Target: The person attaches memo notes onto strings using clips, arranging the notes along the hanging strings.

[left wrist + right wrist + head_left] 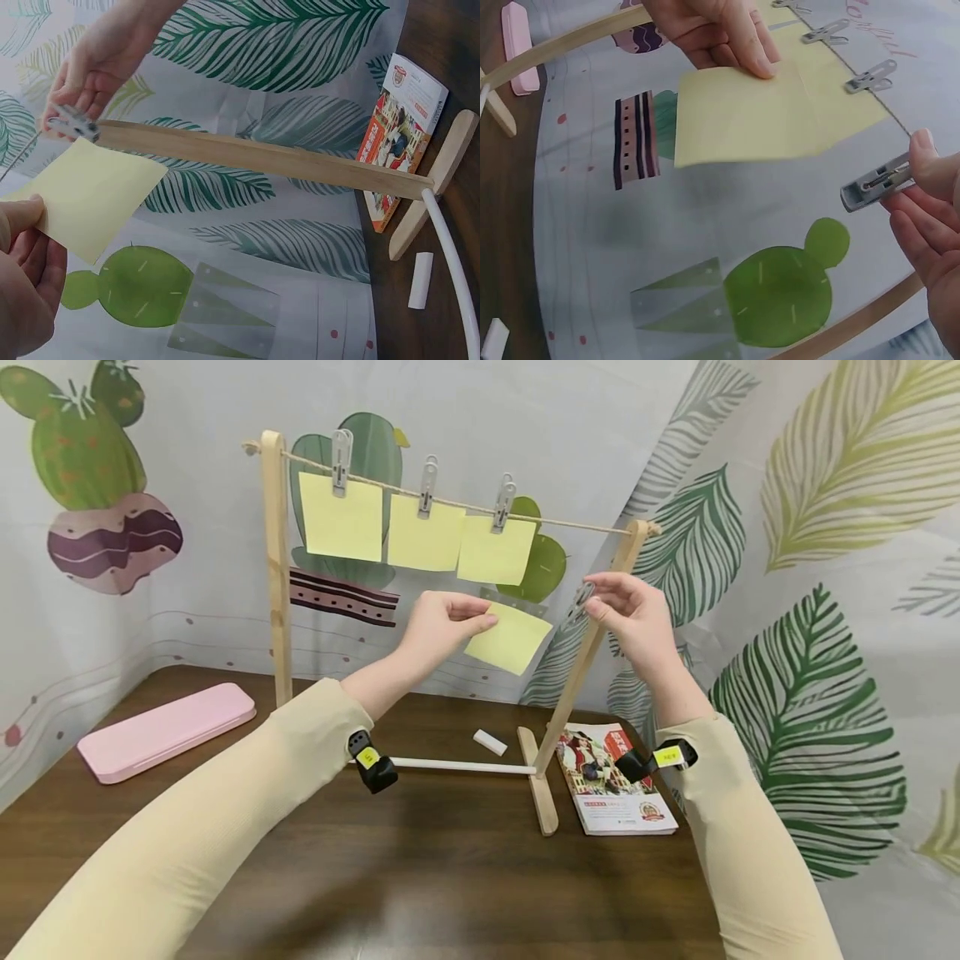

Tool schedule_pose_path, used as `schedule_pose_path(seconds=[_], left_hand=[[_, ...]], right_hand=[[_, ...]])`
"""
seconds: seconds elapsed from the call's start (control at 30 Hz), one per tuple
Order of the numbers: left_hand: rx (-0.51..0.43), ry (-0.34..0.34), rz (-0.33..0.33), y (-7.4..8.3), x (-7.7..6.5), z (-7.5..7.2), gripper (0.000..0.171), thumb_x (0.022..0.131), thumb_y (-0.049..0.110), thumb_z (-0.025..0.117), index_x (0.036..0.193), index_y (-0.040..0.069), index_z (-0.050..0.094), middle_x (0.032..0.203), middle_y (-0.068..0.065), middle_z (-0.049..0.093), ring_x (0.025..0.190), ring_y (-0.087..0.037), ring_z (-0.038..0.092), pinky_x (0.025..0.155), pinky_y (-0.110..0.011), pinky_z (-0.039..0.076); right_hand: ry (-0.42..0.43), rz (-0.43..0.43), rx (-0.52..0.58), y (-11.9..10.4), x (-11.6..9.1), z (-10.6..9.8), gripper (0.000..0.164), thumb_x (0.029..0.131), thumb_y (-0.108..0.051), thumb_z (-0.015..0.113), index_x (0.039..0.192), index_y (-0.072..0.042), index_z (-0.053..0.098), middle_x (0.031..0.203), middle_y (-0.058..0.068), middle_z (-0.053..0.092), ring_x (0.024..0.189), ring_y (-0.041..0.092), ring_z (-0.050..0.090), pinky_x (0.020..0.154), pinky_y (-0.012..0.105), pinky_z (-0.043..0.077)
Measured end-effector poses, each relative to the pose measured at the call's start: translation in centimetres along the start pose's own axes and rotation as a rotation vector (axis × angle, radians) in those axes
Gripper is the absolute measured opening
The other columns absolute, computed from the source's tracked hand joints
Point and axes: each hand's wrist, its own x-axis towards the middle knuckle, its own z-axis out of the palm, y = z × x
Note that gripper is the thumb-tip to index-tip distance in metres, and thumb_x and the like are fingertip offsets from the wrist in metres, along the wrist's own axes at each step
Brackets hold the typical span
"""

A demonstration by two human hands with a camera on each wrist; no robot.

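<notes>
Between thumb and fingers, my left hand [450, 620] pinches a yellow sticky note [512, 639] by its left edge, below the line. To its right, my right hand [633, 617] holds a grey clothespin [580, 602] by one end; the right wrist view shows the clothespin [874, 184] pointing toward the note [742, 116]. Three more yellow notes hang in a row from a string [570, 523], each under a clothespin: the left note [341, 518], the middle note [425, 537] and the right note [495, 552]. The held note and clothespin are apart.
A wooden frame [276, 568] carries the string, with a white rod [457, 766] low between its posts. On the brown table [420, 877] lie a pink case [168, 731], a small white block [491, 742] and a book [615, 781] beside the frame's right foot.
</notes>
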Motion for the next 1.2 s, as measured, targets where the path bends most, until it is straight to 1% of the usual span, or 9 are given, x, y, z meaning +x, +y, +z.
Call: schedule_pose_path(seconds=[0.07, 0.13, 0.2, 0.27, 0.4, 0.57, 0.8, 1.0, 1.2], left_hand=[[-0.005, -0.001, 0.006, 0.4, 0.3, 0.2, 0.028, 0.089, 0.019, 0.074, 0.112, 0.003, 0.073, 0.112, -0.012, 0.073, 0.105, -0.021, 0.070, 0.085, -0.031, 0.055], [-0.022, 0.004, 0.012, 0.8, 0.6, 0.4, 0.028, 0.088, 0.019, 0.074, 0.111, 0.002, 0.074, 0.112, -0.012, 0.073, 0.105, -0.021, 0.070, 0.086, -0.030, 0.054], [-0.054, 0.009, 0.013, 1.2, 0.8, 0.5, 0.028, 0.088, 0.018, 0.073, 0.111, 0.002, 0.073, 0.112, -0.013, 0.073, 0.106, -0.021, 0.069, 0.089, -0.030, 0.053], [-0.088, 0.015, 0.015, 1.5, 1.1, 0.7, 0.029, 0.089, 0.018, 0.073, 0.112, 0.001, 0.073, 0.112, -0.013, 0.073, 0.108, -0.021, 0.068, 0.092, -0.030, 0.052], [-0.129, 0.018, 0.013, 2.1, 1.6, 1.3, 0.030, 0.089, 0.017, 0.072, 0.115, 0.001, 0.071, 0.113, -0.014, 0.072, 0.110, -0.020, 0.068, 0.095, -0.029, 0.051], [-0.166, 0.028, 0.038, 2.8, 2.3, 2.1, 0.030, 0.089, 0.016, 0.072, 0.115, 0.000, 0.071, 0.112, -0.015, 0.072, 0.107, -0.020, 0.069, 0.092, -0.026, 0.052], [-0.236, 0.063, 0.050, 3.2, 2.8, 3.0, 0.029, 0.089, 0.013, 0.072, 0.115, -0.002, 0.071, 0.112, -0.016, 0.072, 0.105, -0.020, 0.069, 0.088, -0.025, 0.053], [-0.287, 0.077, 0.044, 3.3, 3.4, 3.6, 0.029, 0.090, 0.012, 0.070, 0.116, -0.002, 0.070, 0.117, -0.016, 0.070, 0.109, -0.019, 0.067, 0.089, -0.023, 0.052], [-0.299, 0.114, 0.047, 3.2, 4.0, 4.3, 0.028, 0.089, 0.011, 0.072, 0.114, -0.003, 0.071, 0.116, -0.017, 0.071, 0.107, -0.020, 0.068, 0.087, -0.023, 0.053]], right_hand=[[0.045, -0.020, 0.026, -0.3, 0.7, -0.1, 0.021, 0.091, 0.002, 0.064, 0.109, -0.007, 0.070, 0.089, -0.017, 0.068, 0.082, -0.001, 0.064, 0.076, 0.016, 0.050], [0.084, -0.038, 0.057, -0.7, 1.3, -0.2, 0.025, 0.091, 0.004, 0.064, 0.101, -0.017, 0.071, 0.085, -0.016, 0.069, 0.080, -0.001, 0.064, 0.074, 0.015, 0.050], [0.110, -0.048, 0.107, -1.0, 2.1, -0.3, 0.030, 0.090, 0.006, 0.064, 0.095, -0.022, 0.072, 0.084, -0.015, 0.069, 0.078, -0.001, 0.064, 0.073, 0.014, 0.051], [0.124, -0.060, 0.162, -1.3, 2.8, -0.5, 0.032, 0.089, 0.008, 0.064, 0.091, -0.023, 0.072, 0.082, -0.013, 0.070, 0.076, 0.000, 0.065, 0.072, 0.014, 0.051], [0.143, -0.092, 0.270, -2.1, 4.1, -0.8, 0.029, 0.087, 0.011, 0.065, 0.087, -0.017, 0.074, 0.078, -0.008, 0.072, 0.073, 0.003, 0.065, 0.069, 0.015, 0.051], [0.209, -0.134, 0.293, -3.4, 5.5, -1.5, 0.024, 0.083, 0.011, 0.069, 0.082, -0.012, 0.075, 0.074, -0.005, 0.072, 0.069, 0.005, 0.065, 0.066, 0.016, 0.050], [0.247, -0.080, 0.328, -5.3, 7.4, -1.7, 0.017, 0.080, 0.013, 0.070, 0.078, -0.003, 0.074, 0.070, 0.000, 0.072, 0.065, 0.008, 0.064, 0.067, 0.016, 0.051], [0.237, -0.020, 0.240, -6.2, 8.4, -1.3, 0.018, 0.081, 0.009, 0.071, 0.074, -0.007, 0.074, 0.068, -0.004, 0.070, 0.065, 0.007, 0.063, 0.070, 0.016, 0.051], [0.224, 0.100, 0.106, -6.8, 9.1, -1.0, 0.019, 0.082, 0.003, 0.073, 0.072, -0.013, 0.074, 0.066, -0.008, 0.068, 0.067, 0.005, 0.062, 0.074, 0.018, 0.048]])
